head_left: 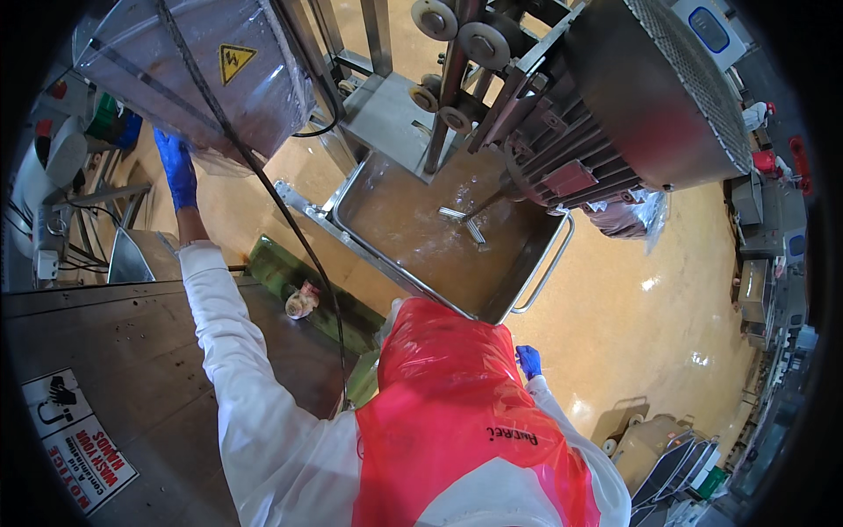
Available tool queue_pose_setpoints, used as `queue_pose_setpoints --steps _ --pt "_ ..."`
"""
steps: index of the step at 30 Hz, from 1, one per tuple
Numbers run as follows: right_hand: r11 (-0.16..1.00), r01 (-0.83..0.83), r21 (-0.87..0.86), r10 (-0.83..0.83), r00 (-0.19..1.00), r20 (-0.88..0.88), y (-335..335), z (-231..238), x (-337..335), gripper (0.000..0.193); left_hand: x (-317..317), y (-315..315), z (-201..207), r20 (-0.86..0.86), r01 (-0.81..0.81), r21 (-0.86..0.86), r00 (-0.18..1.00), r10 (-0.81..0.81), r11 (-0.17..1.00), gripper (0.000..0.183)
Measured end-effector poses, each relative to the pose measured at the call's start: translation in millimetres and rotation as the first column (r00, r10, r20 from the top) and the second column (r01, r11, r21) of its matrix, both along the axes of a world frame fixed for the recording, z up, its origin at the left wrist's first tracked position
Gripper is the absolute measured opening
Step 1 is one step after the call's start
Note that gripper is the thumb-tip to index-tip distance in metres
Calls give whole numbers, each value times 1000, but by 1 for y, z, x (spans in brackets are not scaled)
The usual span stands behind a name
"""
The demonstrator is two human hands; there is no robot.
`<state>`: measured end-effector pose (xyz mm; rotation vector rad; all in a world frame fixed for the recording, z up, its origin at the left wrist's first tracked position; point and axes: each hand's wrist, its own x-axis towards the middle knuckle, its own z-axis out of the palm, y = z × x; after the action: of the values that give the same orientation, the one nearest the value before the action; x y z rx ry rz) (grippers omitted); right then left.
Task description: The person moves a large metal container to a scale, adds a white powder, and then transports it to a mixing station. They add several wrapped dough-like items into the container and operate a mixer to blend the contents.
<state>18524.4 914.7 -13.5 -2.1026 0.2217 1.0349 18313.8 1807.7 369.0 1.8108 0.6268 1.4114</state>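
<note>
My left hand [178, 171], in a blue glove, reaches out to the side of a box wrapped in clear plastic [189, 83] with a yellow warning sign. Its fingers are stretched along the box's near left edge; part of them is hidden there. My right hand [529, 362], also blue-gloved, hangs low beside my red apron [448, 378], fingers curled in with nothing showing in them. Before me stands a metal tub [327, 209] of cloudy brownish liquid [404, 224]. A mixer's shaft and metal blades [465, 220] reach into it from a large motor [571, 132].
A black cable [279, 198] hangs across the left side. On the left are a metal worktop [158, 351] and a green ledge [338, 321] bearing a pale, reddish lump [303, 300]. The tub's handle [549, 272] juts right. A wheeled cart [654, 457] stands at lower right.
</note>
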Motion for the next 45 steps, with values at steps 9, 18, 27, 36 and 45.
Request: queue_pose_setpoints --steps 9,18,27,36,45 --pt "999 -3 -40 4 1000 19 -16 23 8 28 5 -3 10 -139 -68 266 984 109 961 54" --pt "1000 -18 -4 18 999 51 -14 36 15 29 23 -18 25 168 61 -203 985 -26 977 50" --pt "997 -69 -38 73 989 127 -29 58 24 30 32 -17 32 -66 -54 111 996 62 992 54" --pt "996 -38 -81 47 992 117 -26 69 21 29 31 -17 41 153 109 -92 984 -94 990 57" --pt "999 27 -45 -20 989 147 -31 77 35 25 33 -7 37 -15 -20 162 1000 23 987 56"
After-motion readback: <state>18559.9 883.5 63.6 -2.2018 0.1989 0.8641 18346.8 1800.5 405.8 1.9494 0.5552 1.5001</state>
